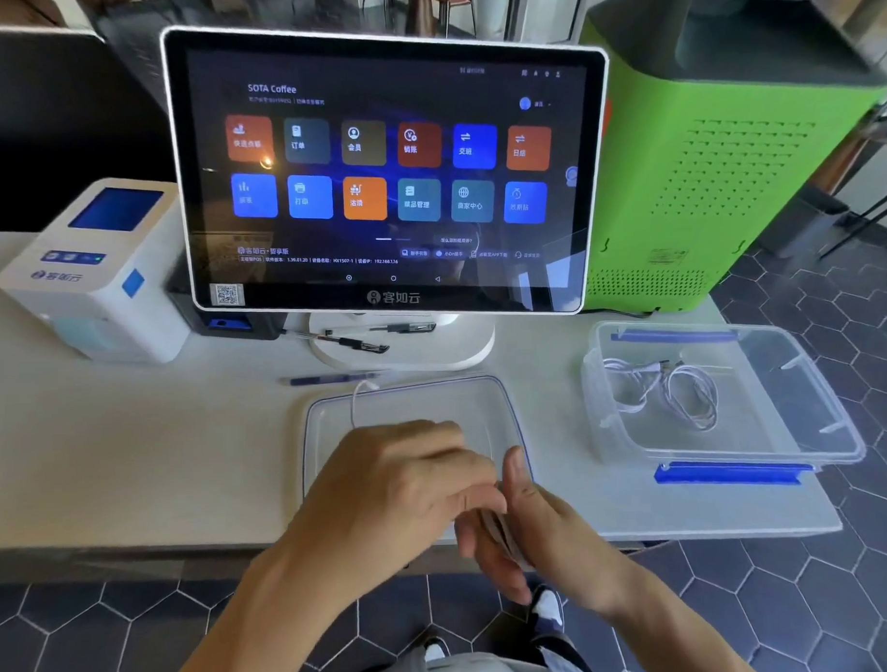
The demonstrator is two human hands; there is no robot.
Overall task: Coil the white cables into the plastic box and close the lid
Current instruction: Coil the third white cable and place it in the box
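On the table [133, 447], one coiled cable [659, 393] lies in the plastic box [806, 423]; both hands, left hand [401, 483] and right hand [533, 528], grip another white cable [355, 399] being wound; the lid [413, 402] is off.

Both hands meet over the near edge of the lid [414, 407]: the left hand [401, 483] curls over, the right hand [528, 524] holds blurred cable loops. Right of the lid, the plastic box [806, 423] contains coiled white cables [664, 388]. Behind the lid, a touchscreen [390, 176].
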